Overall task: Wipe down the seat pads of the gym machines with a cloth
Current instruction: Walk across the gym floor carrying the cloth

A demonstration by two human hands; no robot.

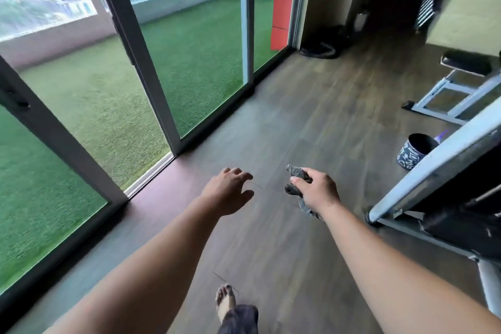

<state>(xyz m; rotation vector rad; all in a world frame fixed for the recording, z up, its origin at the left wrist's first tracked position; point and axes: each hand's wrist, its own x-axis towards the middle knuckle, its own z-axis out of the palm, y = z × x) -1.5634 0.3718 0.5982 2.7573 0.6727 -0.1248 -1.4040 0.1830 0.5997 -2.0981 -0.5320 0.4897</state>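
Note:
My right hand grips a crumpled dark grey cloth, bunched in the fist, with ends sticking out in front and below. My left hand hangs in the air beside it, fingers spread and relaxed, holding nothing. Both hands are over the bare wooden floor. A bench with a black seat pad on a white frame stands far right. Closer on the right, a machine with a grey slanted frame and black parts is only partly in view.
Sliding glass doors with dark frames run along the left, with green turf beyond. A dark patterned bucket sits on the floor at right. A coiled rope lies in the far corner. My bare foot steps on the wood floor.

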